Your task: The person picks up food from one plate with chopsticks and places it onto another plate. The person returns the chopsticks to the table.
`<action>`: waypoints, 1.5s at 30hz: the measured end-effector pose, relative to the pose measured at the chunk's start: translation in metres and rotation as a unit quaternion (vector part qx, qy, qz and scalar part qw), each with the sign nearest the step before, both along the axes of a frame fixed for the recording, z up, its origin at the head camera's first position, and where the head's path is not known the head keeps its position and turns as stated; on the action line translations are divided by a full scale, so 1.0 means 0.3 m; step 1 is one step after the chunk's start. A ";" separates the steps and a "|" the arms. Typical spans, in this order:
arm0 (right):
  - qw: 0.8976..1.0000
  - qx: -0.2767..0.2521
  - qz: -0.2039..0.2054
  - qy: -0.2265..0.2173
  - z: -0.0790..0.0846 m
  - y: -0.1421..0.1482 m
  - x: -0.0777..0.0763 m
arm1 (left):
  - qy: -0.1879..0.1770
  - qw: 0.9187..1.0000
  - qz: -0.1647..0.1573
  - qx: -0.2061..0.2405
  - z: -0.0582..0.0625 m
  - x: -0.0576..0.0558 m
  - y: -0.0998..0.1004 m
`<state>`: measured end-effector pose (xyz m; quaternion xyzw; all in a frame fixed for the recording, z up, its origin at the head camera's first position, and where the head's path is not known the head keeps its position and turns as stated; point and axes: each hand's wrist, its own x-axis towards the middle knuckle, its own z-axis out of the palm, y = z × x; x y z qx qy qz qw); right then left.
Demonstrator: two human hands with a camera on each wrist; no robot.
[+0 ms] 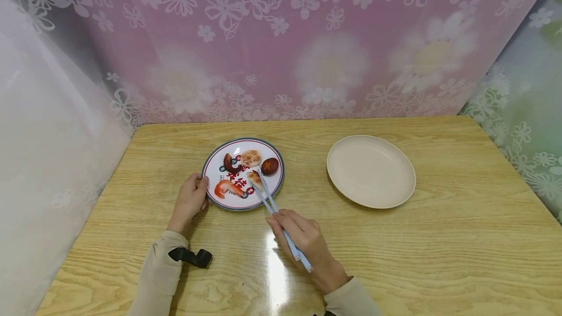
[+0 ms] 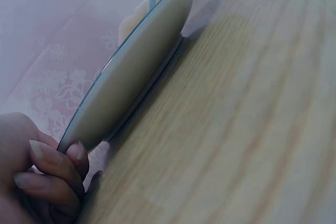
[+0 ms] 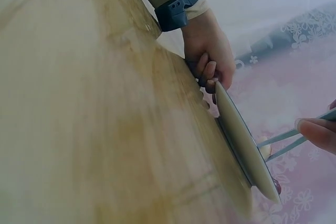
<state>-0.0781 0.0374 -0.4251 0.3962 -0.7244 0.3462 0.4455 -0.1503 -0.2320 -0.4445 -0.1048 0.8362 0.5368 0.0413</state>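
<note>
My left hand [image 1: 189, 201] grips the left rim of a white plate [image 1: 212, 154] with a blue-and-red edge and red printed characters. In the left wrist view, the thumb and fingers close on that rim. My right hand [image 1: 307, 240] holds light blue chopsticks [image 1: 291, 245], their tips at a browned, dumpling-like piece [image 1: 254, 179] on the plate. Around it lie a shrimp [image 1: 229, 188], an octopus tentacle [image 1: 230, 164], a lotus root slice [image 1: 251, 158] and a shiitake mushroom [image 1: 270, 166]. I cannot tell whether the tips pinch the piece.
A plain beige plate [image 1: 371, 172] stands to the right on the wooden table [image 1: 461, 238]. Behind the table hangs a pink flowered curtain [image 1: 281, 57]. A black strap [image 1: 190, 256] is around the left wrist.
</note>
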 end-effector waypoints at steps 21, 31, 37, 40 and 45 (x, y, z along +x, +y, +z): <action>0.999 -0.019 0.026 -0.022 0.006 0.006 0.002 | -0.004 1.000 0.002 0.001 -0.007 0.006 0.007; 0.999 -0.038 0.038 0.002 0.039 0.002 0.005 | -0.006 1.000 0.002 0.000 -0.002 0.000 0.005; 0.997 -0.053 0.052 -0.004 0.052 0.005 0.007 | -0.006 1.000 0.000 -0.005 0.001 0.000 0.004; 0.996 -0.064 0.056 -0.011 0.059 0.006 0.008 | -0.007 1.000 -0.001 -0.007 0.001 -0.001 0.002; 0.995 -0.079 0.054 -0.016 0.073 0.005 0.002 | -0.003 1.000 -0.004 -0.013 0.006 -0.001 -0.003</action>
